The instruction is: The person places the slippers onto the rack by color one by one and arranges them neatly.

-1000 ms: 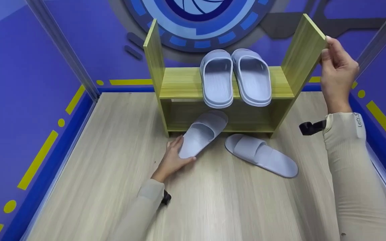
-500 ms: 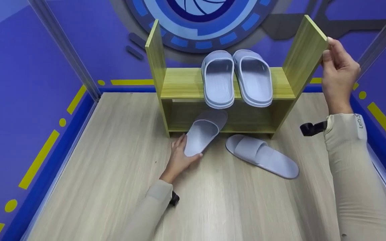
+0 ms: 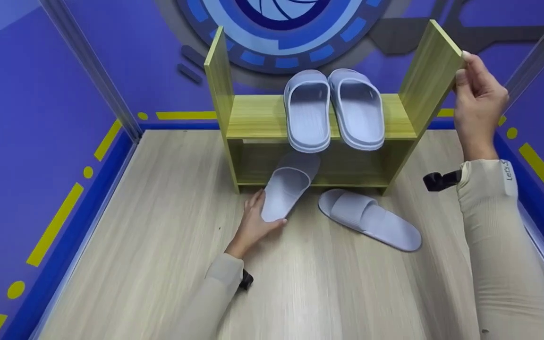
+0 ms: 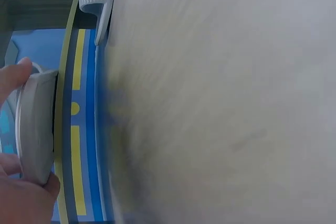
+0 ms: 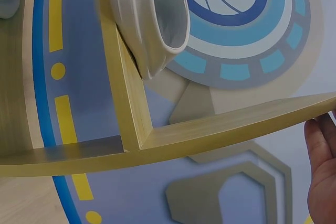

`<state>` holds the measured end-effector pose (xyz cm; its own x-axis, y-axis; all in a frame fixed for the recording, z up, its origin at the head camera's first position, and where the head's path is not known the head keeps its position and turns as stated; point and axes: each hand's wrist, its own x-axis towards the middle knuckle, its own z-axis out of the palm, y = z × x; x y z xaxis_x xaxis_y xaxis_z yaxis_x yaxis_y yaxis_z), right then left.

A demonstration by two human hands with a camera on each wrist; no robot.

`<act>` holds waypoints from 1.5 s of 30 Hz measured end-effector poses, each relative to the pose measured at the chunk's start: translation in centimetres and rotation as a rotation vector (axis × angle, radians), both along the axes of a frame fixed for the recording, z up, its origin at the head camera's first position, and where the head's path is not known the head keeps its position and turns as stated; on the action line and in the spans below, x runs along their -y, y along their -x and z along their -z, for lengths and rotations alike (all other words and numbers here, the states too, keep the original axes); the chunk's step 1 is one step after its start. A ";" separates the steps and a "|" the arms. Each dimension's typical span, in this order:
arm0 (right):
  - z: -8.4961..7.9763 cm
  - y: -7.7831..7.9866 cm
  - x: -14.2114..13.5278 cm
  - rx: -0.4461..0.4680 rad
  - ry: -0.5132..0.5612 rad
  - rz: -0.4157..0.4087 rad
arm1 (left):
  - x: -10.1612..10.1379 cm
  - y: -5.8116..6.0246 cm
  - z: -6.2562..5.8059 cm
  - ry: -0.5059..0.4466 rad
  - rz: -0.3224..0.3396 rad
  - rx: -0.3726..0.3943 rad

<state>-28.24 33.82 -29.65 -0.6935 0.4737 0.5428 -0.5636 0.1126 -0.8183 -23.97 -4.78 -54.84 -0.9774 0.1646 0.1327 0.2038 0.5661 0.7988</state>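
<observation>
My left hand (image 3: 253, 224) grips the heel end of a grey clog (image 3: 284, 189), thumb on one side and fingers on the other. The clog's toe reaches into the lower level of a wooden shoe rack (image 3: 253, 115). In the left wrist view the fingers hold the clog (image 4: 37, 124) by its heel. My right hand (image 3: 480, 101) pinches the upper front edge of the rack's right side panel; in the right wrist view its fingers (image 5: 317, 142) touch that panel (image 5: 236, 129). Two grey clogs, a left one (image 3: 308, 115) and a right one (image 3: 358, 113), stand side by side on the upper shelf.
A grey slide sandal (image 3: 371, 219) lies slanted on the wood-patterned floor (image 3: 319, 288), in front of the rack's right half. Blue patterned walls (image 3: 26, 123) stand on the left, right and behind the rack.
My left hand has moved right and slightly forward, taking the clog's toe deeper into the rack's lower level and turning it a little straighter. The right hand keeps its hold on the panel.
</observation>
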 end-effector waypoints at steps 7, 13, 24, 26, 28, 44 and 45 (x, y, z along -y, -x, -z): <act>-0.1 0.1 -0.2 -0.010 0.021 -0.003 | 0.7 -0.1 -0.3 0.039 0.110 0.024; -0.2 0.1 0.0 0.007 0.007 0.020 | 1.4 -0.4 -0.3 0.031 0.169 0.026; 0.1 0.2 -0.1 -0.021 0.017 0.005 | 1.0 -0.8 0.1 -0.033 0.159 0.053; 0.1 0.3 -0.2 -0.017 0.010 0.010 | 0.7 -0.9 0.1 -0.039 0.150 0.055; 0.1 0.3 -0.2 -0.008 -0.002 0.015 | 0.5 -0.9 0.1 -0.043 0.137 0.056; 0.1 0.1 0.0 -0.021 0.016 -0.017 | -2.1 -0.6 0.6 -0.111 0.002 -0.004; 0.1 0.1 0.0 -0.019 0.016 -0.016 | -2.2 -0.6 0.6 -0.117 -0.005 -0.005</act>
<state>-28.35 33.82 -29.72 -0.6908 0.4715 0.5481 -0.5805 0.0903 -0.8092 -23.42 -2.54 -55.47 -0.9775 0.1429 0.1551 0.2050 0.4703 0.8584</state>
